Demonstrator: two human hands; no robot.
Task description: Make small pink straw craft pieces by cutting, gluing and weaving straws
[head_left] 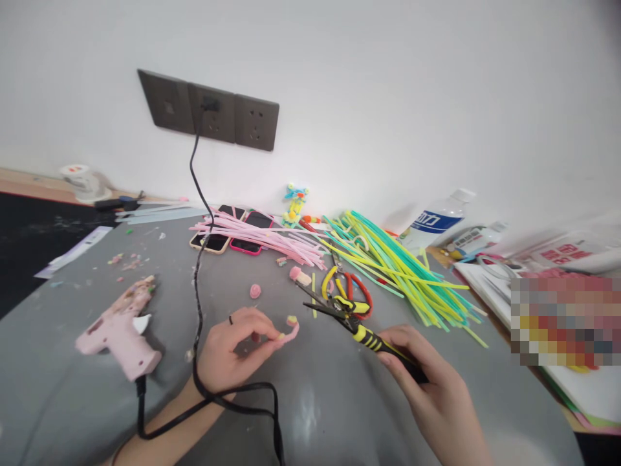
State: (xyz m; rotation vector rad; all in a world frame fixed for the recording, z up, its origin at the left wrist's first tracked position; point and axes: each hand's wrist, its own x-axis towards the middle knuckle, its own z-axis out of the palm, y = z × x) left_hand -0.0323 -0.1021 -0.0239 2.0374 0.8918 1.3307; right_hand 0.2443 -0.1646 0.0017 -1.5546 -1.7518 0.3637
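My left hand [237,346] pinches a short curved pink strip [292,334] between thumb and fingers. A small pale-yellow piece [292,320] sits at the strip's tip. In my right hand [427,375] are black-and-yellow pliers [371,338], their dark jaws pointing left and spread apart, touching nothing I can make out. Just beyond the pliers lie red-handled scissors [361,294] and a yellow-handled tool. A pink coil [255,291] rests on the table past my left hand, and a pink-and-cream piece [299,276] lies farther right.
A pink glue gun [119,330] lies at left; its black cord [196,285] crosses over my left forearm to a wall socket [208,107]. Pink strips [262,236] cover several phones. Green and yellow strips [398,265] lie right, near a bottle [434,220]. A small colourful figure [294,204] stands behind.
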